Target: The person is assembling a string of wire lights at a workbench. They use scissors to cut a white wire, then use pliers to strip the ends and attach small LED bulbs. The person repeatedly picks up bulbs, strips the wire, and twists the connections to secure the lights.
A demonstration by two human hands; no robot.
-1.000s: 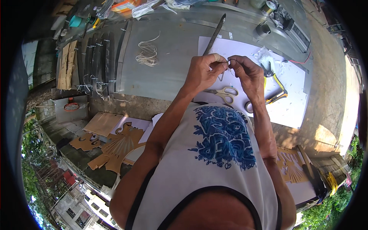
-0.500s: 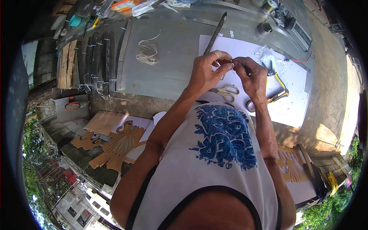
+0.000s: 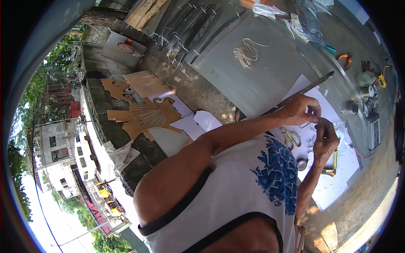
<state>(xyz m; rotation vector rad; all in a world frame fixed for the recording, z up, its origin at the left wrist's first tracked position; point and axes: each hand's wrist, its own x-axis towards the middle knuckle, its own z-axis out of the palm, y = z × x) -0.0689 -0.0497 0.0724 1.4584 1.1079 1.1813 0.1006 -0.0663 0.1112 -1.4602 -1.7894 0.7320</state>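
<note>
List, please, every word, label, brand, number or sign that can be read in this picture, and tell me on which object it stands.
None can be read with certainty.
White shirt: the blue print has letter-like shapes, too stylised and creased to read.
Boxy device: any marking is too small to read.
White paper: no writing can be made out.

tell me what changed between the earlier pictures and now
The view swung left, so the table turned clockwise and slid right in the picture. Nothing was visibly picked up or let go; the left hand and right hand stay close together, and the scissors and string stayed put.
</note>
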